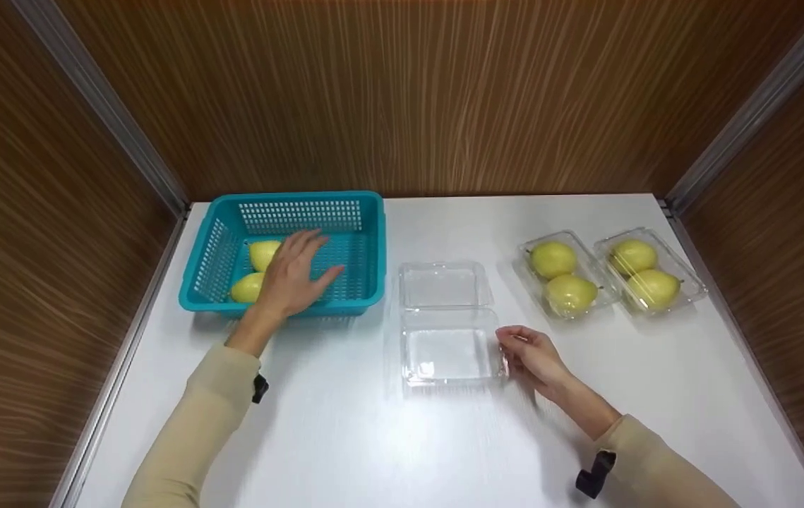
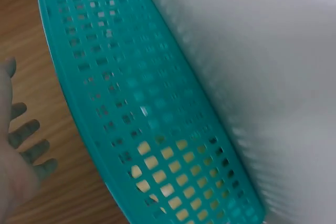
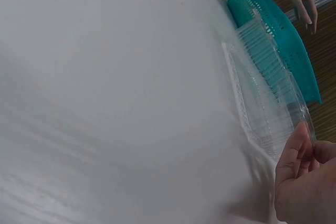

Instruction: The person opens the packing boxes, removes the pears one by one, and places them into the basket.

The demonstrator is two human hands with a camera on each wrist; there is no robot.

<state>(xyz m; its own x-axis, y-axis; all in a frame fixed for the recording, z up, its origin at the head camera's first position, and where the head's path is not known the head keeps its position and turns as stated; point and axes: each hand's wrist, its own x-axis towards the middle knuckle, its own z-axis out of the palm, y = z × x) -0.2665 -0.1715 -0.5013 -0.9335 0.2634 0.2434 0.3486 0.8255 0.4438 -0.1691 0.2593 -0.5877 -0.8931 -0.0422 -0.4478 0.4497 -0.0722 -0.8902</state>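
My left hand (image 1: 296,271) hovers over a teal plastic basket (image 1: 371,257), fingers spread and holding nothing. Inside the basket, two yellow pears (image 1: 264,254) lie at its left side, partly hidden behind the hand. In the left wrist view the pears show only through the holes of the basket wall (image 2: 94,77). An unfolded clear plastic clamshell box (image 1: 447,353) rests on the table with its lid laid back. My right hand (image 1: 532,360) pinches the box's right rim between thumb and fingers, also seen in the right wrist view (image 3: 304,177).
Two clamshell boxes stand at the right, a nearer-in box (image 1: 539,303) and an outer box (image 1: 691,286), each holding two yellow pears. Wood-grain panels (image 1: 402,99) enclose the white table (image 1: 345,437) at the back and sides.
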